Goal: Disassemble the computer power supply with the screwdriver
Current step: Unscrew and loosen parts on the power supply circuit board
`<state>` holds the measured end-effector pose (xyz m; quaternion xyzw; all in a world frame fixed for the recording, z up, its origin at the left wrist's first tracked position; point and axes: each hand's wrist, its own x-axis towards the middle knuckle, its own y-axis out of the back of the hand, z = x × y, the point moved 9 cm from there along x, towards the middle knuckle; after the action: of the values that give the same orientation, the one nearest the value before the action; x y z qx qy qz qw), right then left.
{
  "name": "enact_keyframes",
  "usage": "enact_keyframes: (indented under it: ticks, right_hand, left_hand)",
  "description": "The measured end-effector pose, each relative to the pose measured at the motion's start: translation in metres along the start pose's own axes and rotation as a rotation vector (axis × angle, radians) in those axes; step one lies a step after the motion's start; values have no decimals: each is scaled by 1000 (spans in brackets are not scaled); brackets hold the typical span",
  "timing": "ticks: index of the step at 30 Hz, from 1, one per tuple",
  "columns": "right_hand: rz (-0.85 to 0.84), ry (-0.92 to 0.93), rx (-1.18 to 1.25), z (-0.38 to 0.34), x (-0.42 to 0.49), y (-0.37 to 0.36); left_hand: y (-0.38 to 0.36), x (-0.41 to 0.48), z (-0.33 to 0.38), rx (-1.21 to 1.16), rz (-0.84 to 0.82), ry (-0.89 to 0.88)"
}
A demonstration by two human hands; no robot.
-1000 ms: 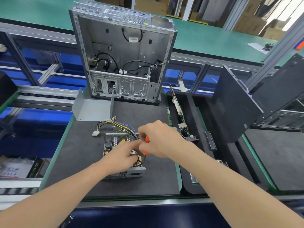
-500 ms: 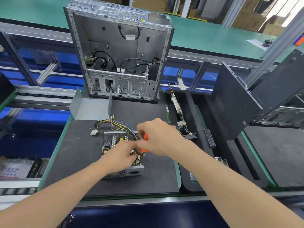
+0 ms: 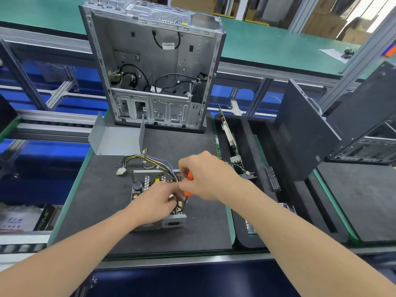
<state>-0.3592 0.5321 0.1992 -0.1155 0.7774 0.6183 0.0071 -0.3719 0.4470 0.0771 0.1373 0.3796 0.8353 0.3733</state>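
Power supply (image 3: 147,227) lies open, capacitor (image 3: 137,186) visible inside.

The power supply (image 3: 150,196) lies on the mat (image 3: 96,200), before the upright case (image 3: 154,67).
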Motion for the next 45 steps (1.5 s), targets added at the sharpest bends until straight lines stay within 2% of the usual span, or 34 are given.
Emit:
enact_keyframes:
  ticks: [7,14,19,22,25,32,39,42,45]
  right_hand:
    - [1,17,-1,0,-1,4]
    - [25,-10,0,8,-2,25]
    - [65,-9,10,9,-9,50]
    - [106,-10,20,11,-16,65]
    - [129,-14,44,14,-21,76]
    - [162,-29,54,19,-29,88]
    - [169,-39,46,14,-26,88]
    - [219,-39,24,9,-23,92]
    - [297,-54,92,2,-17,97]
  left_hand:
    - [0,0,-4,-43,23,13]
    - [0,3,-5,10,143,-84]
    - [-4,13,-5,168,67,-24]
    - [-8,21,-5,221,57,77]
    - [-7,25,-2,209,131,124]
    - [5,21,2,71,292,107]
    - [16,17,6,48,362,82]
    - [26,9,5,81,404,65]
    - [54,-5,-5,31,513,61]
